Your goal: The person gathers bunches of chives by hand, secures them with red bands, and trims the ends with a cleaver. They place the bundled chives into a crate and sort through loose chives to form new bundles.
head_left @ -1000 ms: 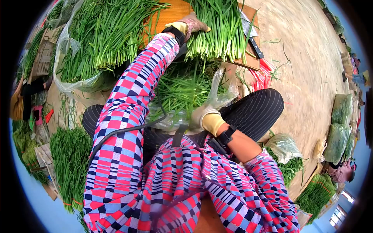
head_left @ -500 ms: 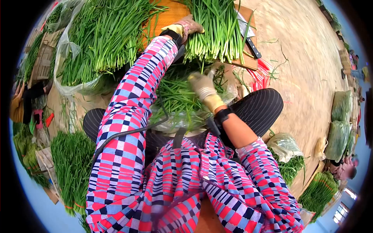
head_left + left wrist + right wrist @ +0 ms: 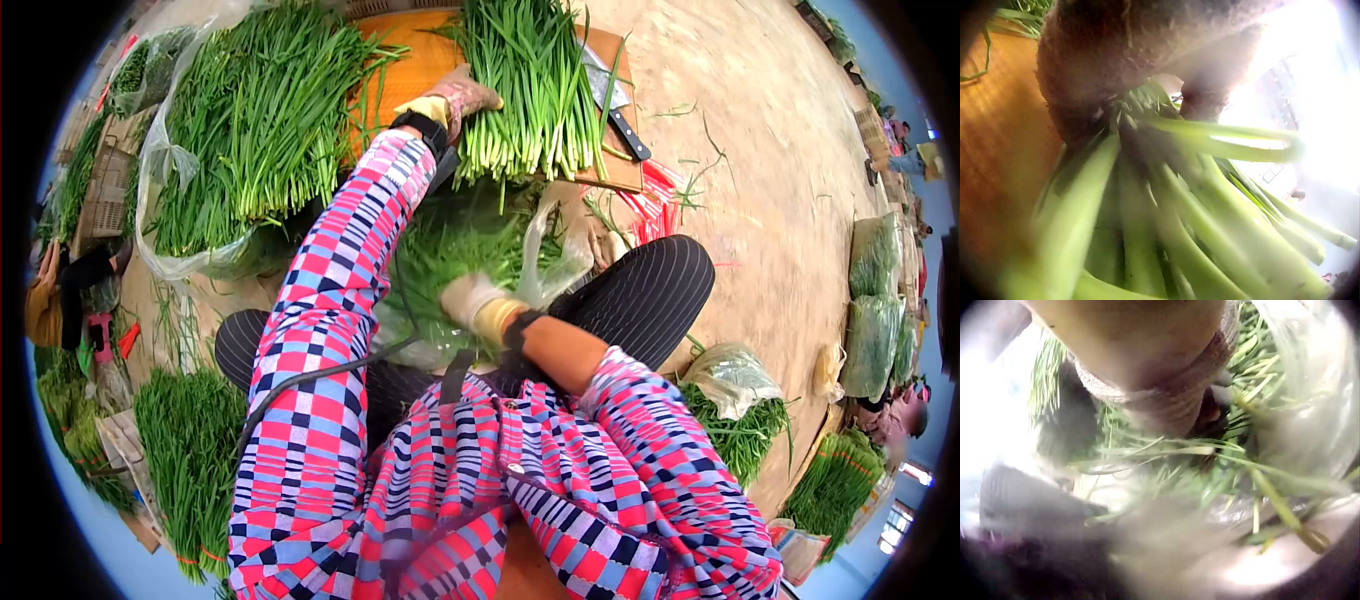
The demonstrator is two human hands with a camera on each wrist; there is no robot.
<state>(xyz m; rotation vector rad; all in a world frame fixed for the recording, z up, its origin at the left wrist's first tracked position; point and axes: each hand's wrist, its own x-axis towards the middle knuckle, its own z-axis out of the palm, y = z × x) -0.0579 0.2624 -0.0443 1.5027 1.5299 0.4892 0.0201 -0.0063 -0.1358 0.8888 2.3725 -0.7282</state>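
A bunch of long green stalks point(image 3: 530, 110) lies on the wooden board, pale cut ends towards the body. My gloved left hand point(image 3: 455, 98) is at its left side; in the left wrist view the glove point(image 3: 1129, 50) curls round the stalks point(image 3: 1210, 212). Blurred by motion, my gloved right hand point(image 3: 478, 302) is low over loose green leaves point(image 3: 455, 235) in a clear plastic bag point(image 3: 560, 250) between the legs. In the right wrist view leaves point(image 3: 1254, 356) surround the glove point(image 3: 1166, 403), whose fingers are mostly hidden.
A knife point(image 3: 628, 135) lies at the board's right edge, beside red strips point(image 3: 655, 200). A large heap of stalks point(image 3: 265, 120) in plastic stands on the left. More bundles point(image 3: 185, 440) lie at lower left, and a partly bagged one point(image 3: 740, 400) sits right of the knee.
My right hand rose from the bag's near edge over the leaves, then came back down and left. My left hand stays at the bunch; the whole head view has shifted slightly.
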